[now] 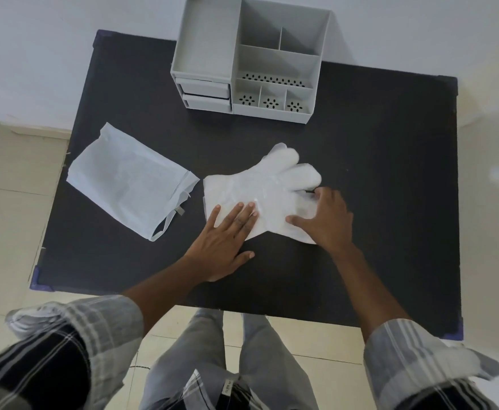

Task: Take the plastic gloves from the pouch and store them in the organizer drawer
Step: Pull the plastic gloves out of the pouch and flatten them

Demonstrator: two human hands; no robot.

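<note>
The clear plastic gloves [267, 184] lie flat in a stack on the black table [375, 202], fingers pointing to the far right. My left hand [223, 239] rests flat with spread fingers on their near left cuff end. My right hand [326, 218] presses on the near right part, fingers curled over the glove fingers; whether it pinches them I cannot tell. The white drawstring pouch [127, 179] lies flat to the left, its mouth toward the gloves. The grey organizer [248, 57] stands at the table's far edge, its two small drawers [205, 94] at the lower left, both shut.
The organizer's open compartments [274, 66] hold nothing I can see. The table's near edge is just in front of my legs, with pale floor tiles [5, 217] to the left. A white wall [50, 54] rises behind the table.
</note>
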